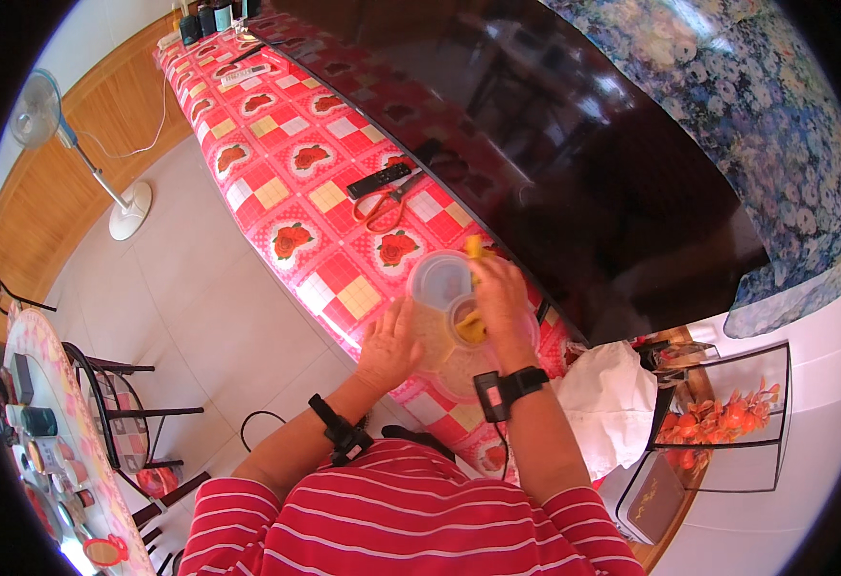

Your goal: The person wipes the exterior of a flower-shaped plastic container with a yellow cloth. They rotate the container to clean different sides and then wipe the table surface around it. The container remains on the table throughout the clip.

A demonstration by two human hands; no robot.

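Note:
A round, clear plastic compartment tray with a small round cup in its centre rests on the red patterned tablecloth. My left hand lies flat with its fingers against the tray's left side. My right hand is over the tray's right part, and a yellow cloth shows past its fingertips. More yellow material shows in the centre cup, beside the palm. Scissors with orange handles and a black remote control lie farther up the tablecloth.
A large black television stands along the table's far side. White cloth hangs at the right, near a framed orange flower decoration. A standing fan, a black metal chair and a round table with containers are at the left.

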